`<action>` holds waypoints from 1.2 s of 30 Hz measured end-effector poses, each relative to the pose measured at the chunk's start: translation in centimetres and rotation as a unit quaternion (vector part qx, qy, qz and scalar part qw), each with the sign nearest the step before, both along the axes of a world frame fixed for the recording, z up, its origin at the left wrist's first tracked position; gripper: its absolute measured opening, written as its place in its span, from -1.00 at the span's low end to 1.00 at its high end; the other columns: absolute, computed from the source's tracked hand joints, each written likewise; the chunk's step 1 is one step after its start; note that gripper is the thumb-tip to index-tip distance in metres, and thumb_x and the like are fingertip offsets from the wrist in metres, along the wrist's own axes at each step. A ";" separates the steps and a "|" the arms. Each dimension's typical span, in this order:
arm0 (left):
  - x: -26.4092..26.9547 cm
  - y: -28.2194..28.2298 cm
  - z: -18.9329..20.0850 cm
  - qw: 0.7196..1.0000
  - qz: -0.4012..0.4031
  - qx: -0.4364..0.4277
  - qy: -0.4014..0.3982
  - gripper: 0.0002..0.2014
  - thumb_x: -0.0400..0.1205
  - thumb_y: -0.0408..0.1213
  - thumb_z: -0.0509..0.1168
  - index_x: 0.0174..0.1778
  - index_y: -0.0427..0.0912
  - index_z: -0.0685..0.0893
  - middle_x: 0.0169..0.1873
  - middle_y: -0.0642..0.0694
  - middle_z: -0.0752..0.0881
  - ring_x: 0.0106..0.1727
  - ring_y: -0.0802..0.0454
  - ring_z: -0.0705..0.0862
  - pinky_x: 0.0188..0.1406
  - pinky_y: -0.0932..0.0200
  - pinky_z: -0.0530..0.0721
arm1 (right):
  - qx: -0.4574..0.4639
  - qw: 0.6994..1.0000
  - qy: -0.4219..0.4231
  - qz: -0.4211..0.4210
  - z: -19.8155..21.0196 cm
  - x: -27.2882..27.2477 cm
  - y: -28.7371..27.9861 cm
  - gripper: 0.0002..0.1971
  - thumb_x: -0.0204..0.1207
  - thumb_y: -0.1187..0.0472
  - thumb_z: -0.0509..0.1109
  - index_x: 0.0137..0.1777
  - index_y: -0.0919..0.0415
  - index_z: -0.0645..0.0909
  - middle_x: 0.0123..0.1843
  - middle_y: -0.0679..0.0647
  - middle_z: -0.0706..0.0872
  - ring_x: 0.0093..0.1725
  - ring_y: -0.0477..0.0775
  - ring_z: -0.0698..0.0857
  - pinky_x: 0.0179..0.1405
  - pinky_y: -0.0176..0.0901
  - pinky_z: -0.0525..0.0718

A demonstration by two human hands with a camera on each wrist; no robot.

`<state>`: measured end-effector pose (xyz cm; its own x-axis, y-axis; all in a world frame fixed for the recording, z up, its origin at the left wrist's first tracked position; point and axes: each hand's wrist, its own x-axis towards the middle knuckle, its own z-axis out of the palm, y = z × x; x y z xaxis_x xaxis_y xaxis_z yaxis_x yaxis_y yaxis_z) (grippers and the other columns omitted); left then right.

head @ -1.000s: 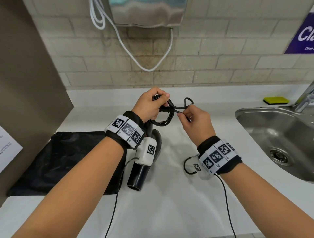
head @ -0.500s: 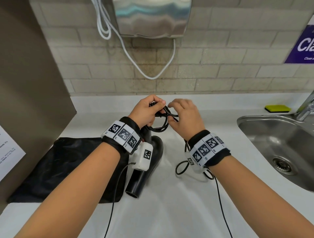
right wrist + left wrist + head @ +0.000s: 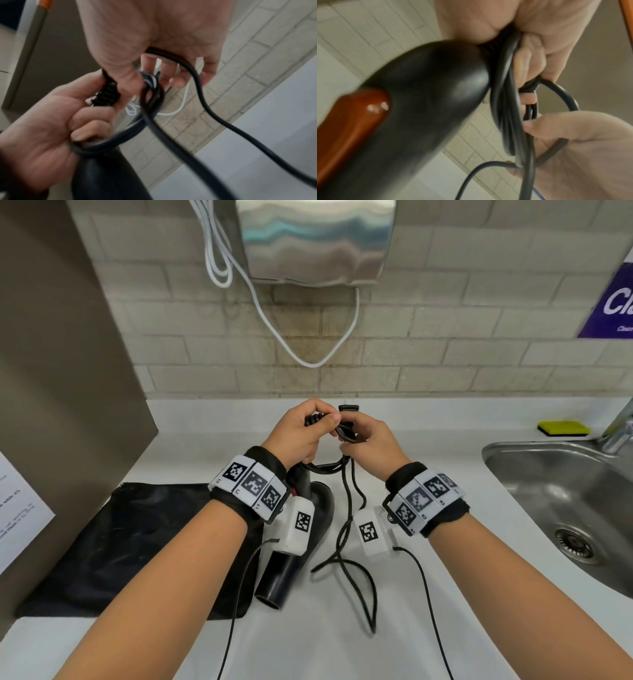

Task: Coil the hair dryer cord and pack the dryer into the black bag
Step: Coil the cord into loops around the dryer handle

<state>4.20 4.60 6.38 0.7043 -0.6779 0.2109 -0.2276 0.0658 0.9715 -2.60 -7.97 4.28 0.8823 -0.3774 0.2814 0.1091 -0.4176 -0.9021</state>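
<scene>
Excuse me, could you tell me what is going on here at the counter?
A person is coiling a hair dryer's cord. The left hand grips the dryer by its handle together with the loops made so far, and the right hand holds the cord beside it, feeding another loop. A length of cord lies loose on the counter. The black bag lies flat to the left, partly under the dryer; nothing is packed yet.

Black dryer upright, cord part-coiled — bag flat beside
</scene>
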 end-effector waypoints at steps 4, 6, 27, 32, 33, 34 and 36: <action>0.4 0.3 -0.1 1.000 0.020 -0.017 0.013 -0.86 0.67 -0.36 0.22 -0.20 -0.12 0.56 -0.55 0.10 0.67 -0.79 0.19 0.24 -0.78 0.40 0.21 | 0.173 0.985 0.009 -0.006 0.7 -0.6 -1.0 -0.43 0.07 0.48 0.26 0.18 0.24 0.55 -0.20 0.08 0.54 -0.23 -0.09 0.54 -0.27 -0.41 0.51; 0.4 0.4 -0.1 0.999 0.026 -0.016 0.010 -0.85 0.67 -0.36 0.21 -0.21 -0.12 0.56 -0.50 0.07 0.67 -0.79 0.18 0.24 -0.77 0.40 0.23 | 0.243 0.969 0.008 -0.051 0.6 0.0 -2.1 -0.48 0.06 0.35 0.24 0.09 0.12 0.56 -0.22 0.02 0.57 -0.22 -0.11 0.55 -0.20 -0.26 0.46; 1.5 0.6 -0.2 0.998 0.053 -0.021 0.028 -0.85 0.69 -0.30 0.19 -0.20 -0.12 0.56 -0.51 0.15 0.66 -0.78 0.18 0.24 -0.75 0.37 0.21 | -0.237 0.840 0.479 -0.094 -9.0 0.1 -6.6 -0.63 0.62 -0.01 0.16 0.12 0.28 0.60 0.34 0.20 0.61 0.27 0.16 0.59 0.19 -0.14 0.50; 1.3 0.0 -0.1 0.999 0.040 -0.006 0.033 -0.86 0.69 -0.28 0.19 -0.19 -0.12 0.56 -0.38 -0.01 0.63 -0.78 0.19 0.23 -0.77 0.36 0.22 | -0.023 0.983 0.176 0.054 -5.4 0.6 -2.4 -0.59 0.61 0.32 0.19 0.44 0.04 0.41 0.08 -0.21 0.57 -0.07 -0.16 0.58 -0.10 -0.47 0.52; 1.2 0.0 0.0 0.999 0.038 -0.004 0.032 -0.86 0.69 -0.28 0.19 -0.19 -0.12 0.56 -0.37 -0.02 0.63 -0.79 0.19 0.23 -0.77 0.37 0.22 | 0.011 0.985 0.150 0.085 -4.9 0.9 -1.9 -0.63 0.63 0.35 0.15 0.36 0.02 0.46 -0.04 -0.25 0.56 -0.27 -0.19 0.53 -0.36 -0.49 0.47; 1.2 -0.1 0.0 0.999 0.038 -0.002 0.032 -0.86 0.69 -0.28 0.19 -0.19 -0.12 0.56 -0.37 -0.03 0.63 -0.79 0.19 0.24 -0.77 0.37 0.23 | 0.035 0.986 0.129 0.097 -4.6 1.0 -1.6 -0.68 0.63 0.36 0.13 0.26 0.02 0.52 -0.10 -0.21 0.57 -0.39 -0.20 0.50 -0.51 -0.46 0.41; 1.2 -0.1 0.0 0.999 0.039 0.000 0.033 -0.86 0.69 -0.28 0.19 -0.19 -0.12 0.56 -0.37 -0.04 0.63 -0.79 0.19 0.24 -0.77 0.38 0.22 | 0.059 0.989 0.108 0.077 -4.1 1.2 -1.3 -0.76 0.63 0.38 0.12 0.09 0.10 0.56 -0.24 -0.10 0.58 -0.50 -0.25 0.49 -0.56 -0.50 0.39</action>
<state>5.38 4.47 6.43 0.7678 -0.6200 0.1616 -0.1672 0.0495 0.9847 -1.44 -9.29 0.17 0.9666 -0.2527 0.0424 -0.0369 -0.3011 -0.9529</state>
